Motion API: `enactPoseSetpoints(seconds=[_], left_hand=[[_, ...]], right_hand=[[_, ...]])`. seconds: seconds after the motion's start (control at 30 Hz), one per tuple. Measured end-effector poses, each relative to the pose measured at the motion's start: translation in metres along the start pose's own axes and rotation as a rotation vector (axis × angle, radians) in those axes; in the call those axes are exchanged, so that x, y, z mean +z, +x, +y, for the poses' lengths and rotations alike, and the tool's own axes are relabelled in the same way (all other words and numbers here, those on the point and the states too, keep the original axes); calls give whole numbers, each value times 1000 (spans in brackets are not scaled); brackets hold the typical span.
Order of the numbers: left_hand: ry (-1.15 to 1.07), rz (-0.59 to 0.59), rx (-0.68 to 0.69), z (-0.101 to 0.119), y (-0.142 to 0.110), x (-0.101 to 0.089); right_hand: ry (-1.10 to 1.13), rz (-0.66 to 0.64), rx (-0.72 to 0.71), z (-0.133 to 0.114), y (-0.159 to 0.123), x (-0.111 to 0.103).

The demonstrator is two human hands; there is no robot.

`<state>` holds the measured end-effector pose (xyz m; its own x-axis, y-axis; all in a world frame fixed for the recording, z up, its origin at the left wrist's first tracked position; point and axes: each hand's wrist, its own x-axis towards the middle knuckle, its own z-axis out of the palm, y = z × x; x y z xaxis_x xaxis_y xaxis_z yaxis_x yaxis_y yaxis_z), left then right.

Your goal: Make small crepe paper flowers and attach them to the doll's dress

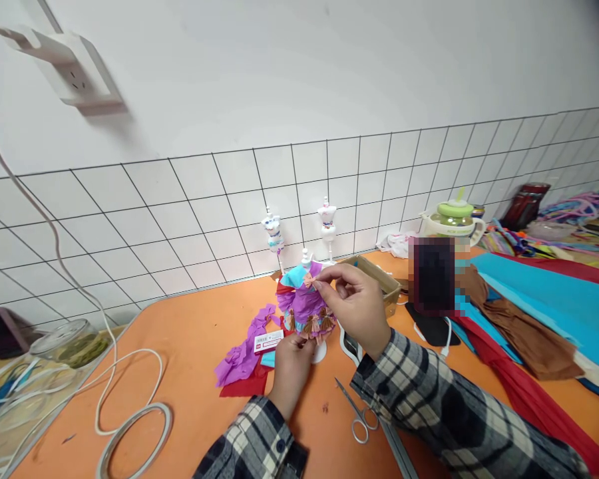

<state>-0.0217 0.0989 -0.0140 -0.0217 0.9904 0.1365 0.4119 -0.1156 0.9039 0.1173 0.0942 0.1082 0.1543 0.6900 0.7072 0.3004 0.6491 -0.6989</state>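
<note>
A flared, ruffled purple-and-turquoise crepe-like dress (pixel 304 304) clothes a small white mannequin (pixel 306 257) at frame centre. My right grip (pixel 355 301) pinches a pleated peach bow (pixel 308 280) at its bodice; my left grip (pixel 292 367), closure unclear, meets the hem (pixel 324 325).

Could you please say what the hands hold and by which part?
Right hand: a peach bow, pinched at its edge. Left hand: low on the dress; its hold is unclear.
</note>
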Motion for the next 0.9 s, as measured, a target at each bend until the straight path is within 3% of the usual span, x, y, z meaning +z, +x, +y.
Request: enactPoseSetpoints(seconds=[0.1,0.37,0.67,0.9], left_hand=[[10,-12,8,-1,0,0],[19,-27,36,-4,0,1],[40,-62,60,-9,-1,1],[32,-64,45,-6,0,1]], right_hand=[[-74,19,-91,-1,0,-1],[-233,-42,-147,-5,-1,-7],[-196,12,-90,-6,3,-7],[-135,-12,-131,-5,2,-7]])
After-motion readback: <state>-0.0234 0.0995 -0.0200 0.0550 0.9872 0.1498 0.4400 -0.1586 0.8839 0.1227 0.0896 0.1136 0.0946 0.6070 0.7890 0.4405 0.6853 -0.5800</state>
